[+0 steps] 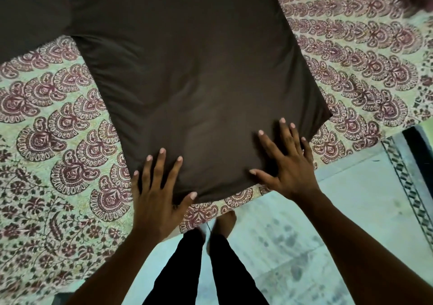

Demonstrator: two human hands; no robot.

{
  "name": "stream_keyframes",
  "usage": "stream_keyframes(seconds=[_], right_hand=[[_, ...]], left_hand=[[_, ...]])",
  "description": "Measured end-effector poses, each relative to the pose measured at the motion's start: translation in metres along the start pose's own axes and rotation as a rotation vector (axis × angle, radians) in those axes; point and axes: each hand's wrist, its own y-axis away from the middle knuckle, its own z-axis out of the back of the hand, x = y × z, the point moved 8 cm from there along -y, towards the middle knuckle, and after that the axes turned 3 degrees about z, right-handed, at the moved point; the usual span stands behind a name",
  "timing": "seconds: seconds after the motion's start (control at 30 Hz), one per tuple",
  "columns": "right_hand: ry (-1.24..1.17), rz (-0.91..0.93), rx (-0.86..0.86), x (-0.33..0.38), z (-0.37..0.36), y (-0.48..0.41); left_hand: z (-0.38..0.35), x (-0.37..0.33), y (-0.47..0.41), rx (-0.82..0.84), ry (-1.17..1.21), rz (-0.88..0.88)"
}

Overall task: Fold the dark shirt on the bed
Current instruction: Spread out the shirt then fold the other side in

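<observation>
**Shirt laid flat and smoothed; folds mostly outstanding**

Far left: one sleeve lies spread out over the patterned bedsheet and is not turned in.

Centre: the dark shirt lies flat on the bed, its hem at the near edge of the mattress, toward the person. The cloth shows only faint ripples. The collar end runs out of view at the far side.

Left hand: laid flat on the near-left corner of the hem, fingers straight and spread, thumb along the hem edge. It presses the cloth and grasps nothing.

Right hand: flat on the near-right part of the shirt, fingers splayed, likewise pressing and grasping nothing.

Right side: the shirt's edge runs straight from far to near and no sleeve shows there. Whether that sleeve is already folded in or tucked beneath cannot be told.

Assessment: the spreading and smoothing appears about complete. At most one side fold is made. Outstanding, in my judgement: the left sleeve and side turned in, then the hem brought up toward the collar.
</observation>
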Motion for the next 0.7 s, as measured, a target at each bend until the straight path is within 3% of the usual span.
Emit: stream_keyframes(seconds=[0.13,0.27,0.37,0.43,0.57,0.7], right_hand=[[0.006,-0.071,0.007,-0.024,0.006,-0.033],[-0.108,-0.343,-0.007,-0.069,0.009,-0.038],[-0.169,-0.43,-0.012,-0.064,0.01,-0.035],[-0.16,-0.383,-0.034,-0.039,0.013,-0.036],[-0.142,-0.078,-0.035,0.044,0.012,-0.04],[-0.202,0.081,-0.026,0.132,0.006,-0.055]], left_hand=[[-0.006,0.0,-0.002,-0.021,-0.052,-0.005],[-0.014,0.003,0.0,0.017,-0.048,-0.02],[-0.013,0.003,-0.001,0.035,-0.017,-0.035],[-0.008,0.003,-0.001,0.002,0.047,-0.031],[0.015,0.013,-0.007,-0.124,0.346,-0.022],[0.044,0.049,-0.013,-0.251,0.594,0.099]])
